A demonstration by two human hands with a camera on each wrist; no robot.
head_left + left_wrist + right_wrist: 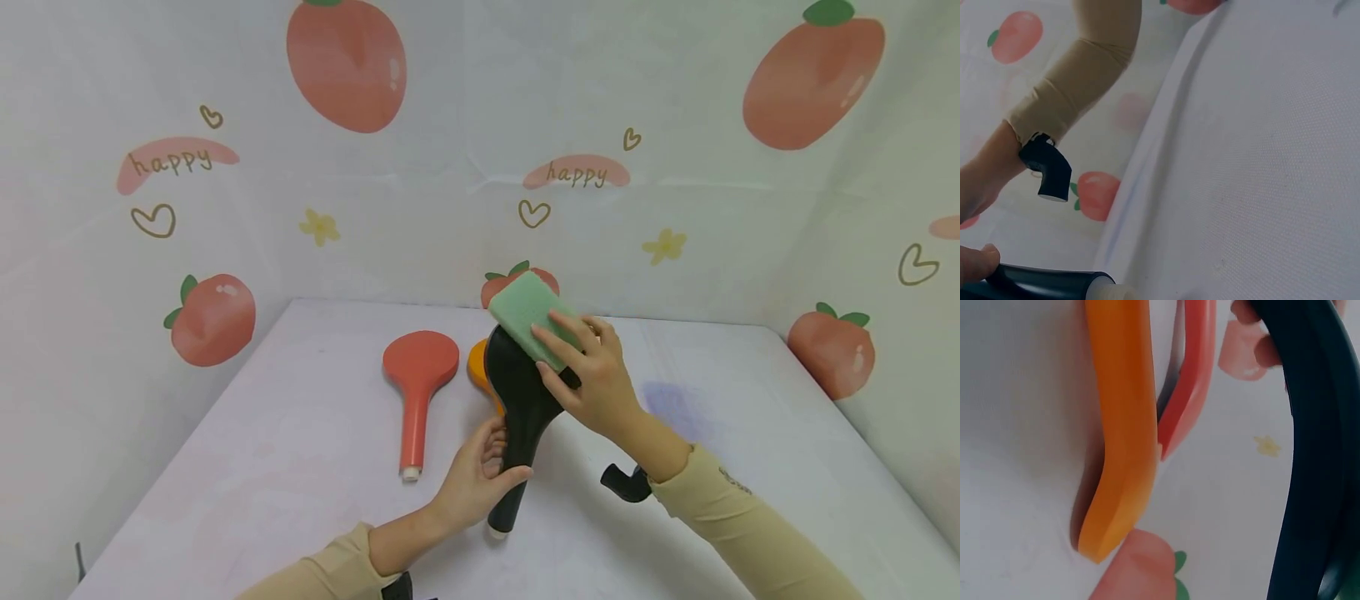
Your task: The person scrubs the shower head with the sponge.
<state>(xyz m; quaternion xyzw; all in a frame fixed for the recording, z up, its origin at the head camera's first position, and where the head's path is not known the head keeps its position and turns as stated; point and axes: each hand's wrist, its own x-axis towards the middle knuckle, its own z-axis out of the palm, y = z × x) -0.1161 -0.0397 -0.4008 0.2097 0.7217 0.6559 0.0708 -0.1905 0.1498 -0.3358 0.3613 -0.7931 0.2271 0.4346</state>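
Note:
A black handheld shower head [517, 379] is held tilted above the white table, its round head up and its handle down toward the person. My left hand [471, 483] grips the handle, thumb across the front and fingers curled behind it. My right hand [600, 387] holds a light green sponge [525, 312] against the upper right edge of the black head. In the left wrist view the handle's pale threaded end [1113, 292] shows beside the thumb. From the right wrist, the black shower head [1316, 425] appears edge-on, with left fingertips [1266, 350] behind it; the right hand is hidden there.
A red shower head [420, 367] lies left on the white table [300, 433]. An orange one [477, 365] is mostly hidden behind the black one. Black wrist-worn pieces [626, 485] show at the cuffs. A fruit-printed white cloth [450, 208] hangs behind the table.

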